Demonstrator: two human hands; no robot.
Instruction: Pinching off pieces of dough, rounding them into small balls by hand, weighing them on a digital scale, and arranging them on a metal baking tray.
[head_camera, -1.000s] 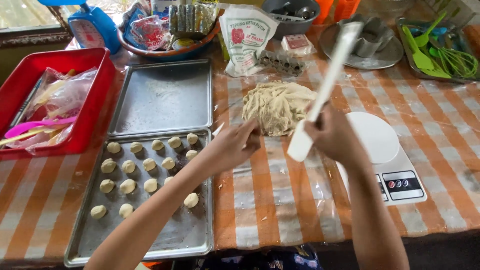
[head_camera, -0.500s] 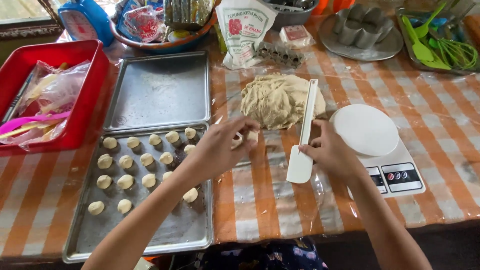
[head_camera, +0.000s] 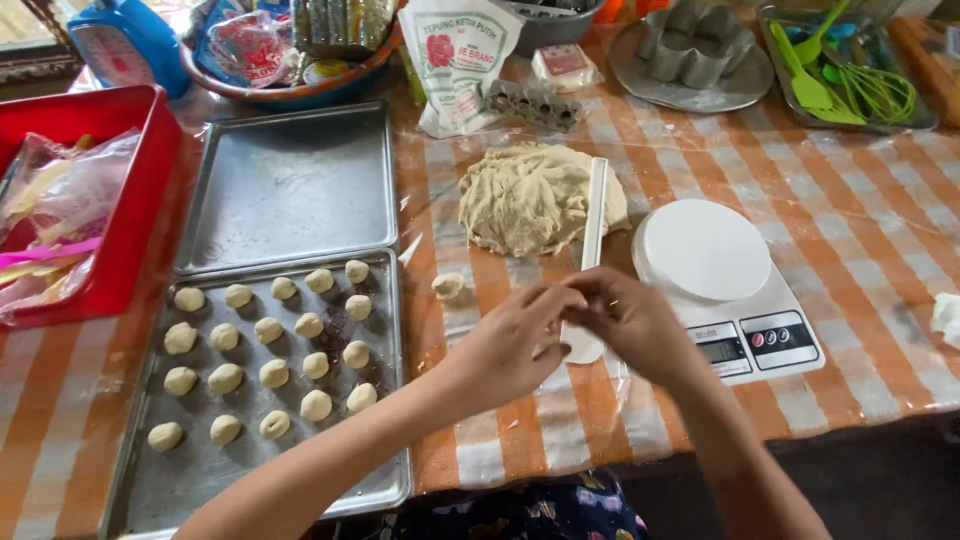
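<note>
Your left hand (head_camera: 510, 345) and your right hand (head_camera: 630, 320) meet just below the centre of the frame, fingertips pressed together over the lower end of a white scraper (head_camera: 592, 250); whether a bit of dough is pinched between them you cannot tell, as the fingers hide it. The scraper lies on the table (head_camera: 870, 250) with its handle running up toward the lump of dough (head_camera: 530, 200), which sits just above your hands in the middle of the frame, the handle resting along its right edge. A single small dough ball (head_camera: 448, 286) lies on the striped cloth just left of your hands, apart from the lump. To the right, near your right hand, stands a white kitchen scale (head_camera: 720, 280) with a round plate. To the left, in the lower left of the frame, a metal baking tray (head_camera: 200, 480) holds rows of small dough balls (head_camera: 270, 370), and a second, bare tray (head_camera: 290, 185) lies just above it. A red bin (head_camera: 140, 200) with plastic bags sits at the left edge. Along the top lie a flour bag (head_camera: 455, 60), a bowl of packets (head_camera: 280, 50), a plate with metal moulds (head_camera: 690, 55) and a tray with green utensils (head_camera: 840, 70).
</note>
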